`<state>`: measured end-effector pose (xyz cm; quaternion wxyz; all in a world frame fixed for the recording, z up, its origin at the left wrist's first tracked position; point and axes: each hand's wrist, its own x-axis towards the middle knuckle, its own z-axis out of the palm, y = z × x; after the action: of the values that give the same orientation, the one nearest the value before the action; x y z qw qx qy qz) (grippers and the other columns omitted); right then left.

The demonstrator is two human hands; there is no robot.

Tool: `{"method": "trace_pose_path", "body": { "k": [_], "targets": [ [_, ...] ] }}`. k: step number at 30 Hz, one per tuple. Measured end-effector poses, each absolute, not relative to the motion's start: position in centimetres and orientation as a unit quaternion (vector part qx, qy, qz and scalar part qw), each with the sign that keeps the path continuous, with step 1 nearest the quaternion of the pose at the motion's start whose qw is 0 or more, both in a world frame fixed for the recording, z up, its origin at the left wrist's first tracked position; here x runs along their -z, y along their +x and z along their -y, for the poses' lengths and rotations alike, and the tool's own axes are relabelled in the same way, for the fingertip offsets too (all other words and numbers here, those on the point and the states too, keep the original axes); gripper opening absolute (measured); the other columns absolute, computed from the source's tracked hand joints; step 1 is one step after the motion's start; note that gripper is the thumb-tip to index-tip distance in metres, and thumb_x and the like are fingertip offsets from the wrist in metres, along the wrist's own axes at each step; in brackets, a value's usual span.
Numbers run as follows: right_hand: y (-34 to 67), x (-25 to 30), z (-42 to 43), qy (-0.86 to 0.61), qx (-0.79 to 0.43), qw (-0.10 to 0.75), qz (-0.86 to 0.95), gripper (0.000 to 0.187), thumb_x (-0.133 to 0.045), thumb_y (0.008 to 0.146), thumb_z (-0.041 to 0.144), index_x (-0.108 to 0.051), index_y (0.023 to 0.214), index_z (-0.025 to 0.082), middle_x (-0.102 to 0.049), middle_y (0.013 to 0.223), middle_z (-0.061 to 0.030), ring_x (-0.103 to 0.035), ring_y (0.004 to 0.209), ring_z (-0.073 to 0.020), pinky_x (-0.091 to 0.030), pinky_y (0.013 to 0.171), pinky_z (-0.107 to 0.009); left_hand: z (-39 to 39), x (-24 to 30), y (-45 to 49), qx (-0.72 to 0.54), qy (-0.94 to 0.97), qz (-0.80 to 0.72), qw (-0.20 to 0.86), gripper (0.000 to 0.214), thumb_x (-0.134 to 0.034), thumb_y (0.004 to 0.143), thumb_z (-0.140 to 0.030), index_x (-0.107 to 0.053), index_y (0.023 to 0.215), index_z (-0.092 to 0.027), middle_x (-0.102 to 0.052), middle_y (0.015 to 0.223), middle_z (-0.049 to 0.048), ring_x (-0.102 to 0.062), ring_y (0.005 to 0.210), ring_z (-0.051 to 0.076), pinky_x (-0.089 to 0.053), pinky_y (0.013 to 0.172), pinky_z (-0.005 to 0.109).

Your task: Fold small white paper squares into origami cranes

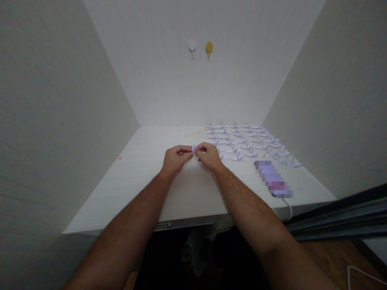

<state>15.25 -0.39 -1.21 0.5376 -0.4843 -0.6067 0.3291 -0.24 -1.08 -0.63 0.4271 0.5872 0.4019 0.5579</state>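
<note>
My left hand (175, 158) and my right hand (208, 156) meet over the middle of a white table (142, 177). Both pinch a small pale lilac folded paper piece (193, 149) between their fingertips, fingers curled in. Just behind and to the right of my right hand lie several rows of finished lilac paper cranes (248, 143), spread across the table's far right part.
A phone (273, 178) lies near the table's right front corner, with a white cable (288, 207) running off the edge. Walls close in on the left, back and right. Two hooks, one white (192, 46) and one yellow (209, 47), hang on the back wall. A tiny red speck (120, 158) marks the left side.
</note>
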Motion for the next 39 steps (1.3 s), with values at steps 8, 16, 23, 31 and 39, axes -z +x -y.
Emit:
{"method": "trace_pose_path", "body": {
  "k": [8,16,23,31,39],
  "targets": [
    [15.2,1.0,0.4,-0.479,-0.357,0.545,0.589,0.005,-0.055,0.070,0.021,-0.056,0.074,0.021,-0.063,0.062,0.0031,-0.058,0.056,-0.0124,-0.047,0.055,-0.024,1.0,0.2,-0.2,-0.552,0.545,-0.426,0.466,0.025,-0.080,0.056,-0.022,-0.070,0.077,-0.014,-0.074,0.069,0.0073,-0.069,0.062,0.018,-0.056,0.066,0.032],
    [14.9,0.9,0.6,-0.478,-0.331,0.548,0.602,0.006,-0.057,0.069,0.021,-0.058,0.075,0.020,-0.061,0.060,0.0036,-0.057,0.056,-0.0119,-0.045,0.055,-0.023,1.0,0.3,-0.1,-0.552,0.538,-0.432,0.468,0.021,-0.077,0.058,-0.021,-0.067,0.074,-0.013,-0.072,0.066,0.0070,-0.066,0.058,0.017,-0.053,0.063,0.030],
    [14.7,0.4,1.3,-0.475,-0.280,0.536,0.639,0.005,-0.057,0.071,0.017,-0.061,0.075,0.018,-0.063,0.064,0.0026,-0.058,0.060,-0.0113,-0.046,0.060,-0.023,1.0,0.4,-0.1,-0.547,0.556,-0.415,0.468,0.016,-0.076,0.063,-0.026,-0.069,0.072,-0.013,-0.071,0.067,0.0055,-0.064,0.058,0.015,-0.053,0.060,0.029],
    [15.1,0.4,1.1,-0.451,-0.329,0.543,0.627,0.018,-0.059,0.077,0.030,-0.068,0.069,0.017,-0.063,0.063,0.0014,-0.055,0.058,-0.0112,-0.046,0.057,-0.023,0.8,0.5,-0.2,-0.567,0.541,-0.414,0.463,0.017,-0.075,0.067,-0.029,-0.072,0.071,-0.013,-0.072,0.074,0.0073,-0.065,0.065,0.015,-0.053,0.063,0.028],
    [15.0,0.1,1.3,-0.438,-0.398,0.528,0.610,0.024,-0.068,0.072,0.040,-0.065,0.070,0.016,-0.067,0.065,-0.0011,-0.053,0.052,-0.0096,-0.045,0.048,-0.022,1.0,0.4,-0.2,-0.560,0.541,-0.422,0.464,0.017,-0.077,0.065,-0.029,-0.071,0.067,-0.013,-0.071,0.069,0.0064,-0.065,0.063,0.015,-0.054,0.064,0.029]
  ]
}}
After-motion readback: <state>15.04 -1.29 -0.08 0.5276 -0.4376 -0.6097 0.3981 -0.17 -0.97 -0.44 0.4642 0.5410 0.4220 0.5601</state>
